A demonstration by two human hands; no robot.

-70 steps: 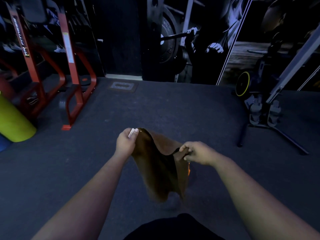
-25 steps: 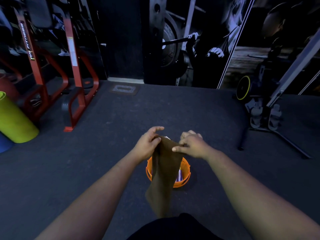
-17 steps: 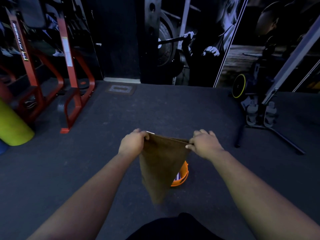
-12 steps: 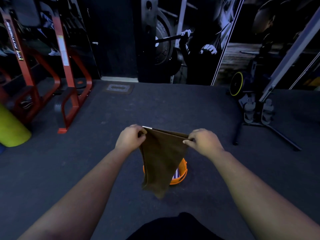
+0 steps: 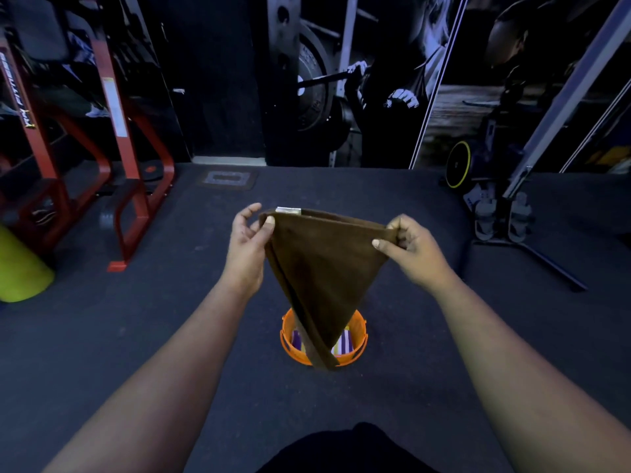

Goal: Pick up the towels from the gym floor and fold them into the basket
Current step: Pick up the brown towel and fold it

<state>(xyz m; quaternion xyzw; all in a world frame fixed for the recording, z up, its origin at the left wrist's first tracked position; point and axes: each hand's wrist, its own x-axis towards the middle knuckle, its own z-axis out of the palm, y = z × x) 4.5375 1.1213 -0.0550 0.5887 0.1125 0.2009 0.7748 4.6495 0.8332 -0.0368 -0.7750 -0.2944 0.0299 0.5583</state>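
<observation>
Towel (image 5: pixel 324 268) – brown, already doubled, held up in the air by its top edge, approx. above the basket (image 5: pixel 356 349); lower end tapers to a point that hangs in front of the basket's near rim. L. hand (image 5: pixel 247 244) pinches one top corner betw. thumb and fingers, other fingers loosely spread; r. hand (image 5: pixel 409 247) grips the opposite corner, fingers curled round the cloth. Top edge stretched between them – prob. to keep the fold square and let the weight pull creases out before the next fold. White tag (image 5: pixel 288 210) shows at the left corner. Basket, orange, stands on the floor (image 5: pixel 136 336) and already holds striped cloth. Judgement: folding in hand, placement not yet done.
</observation>
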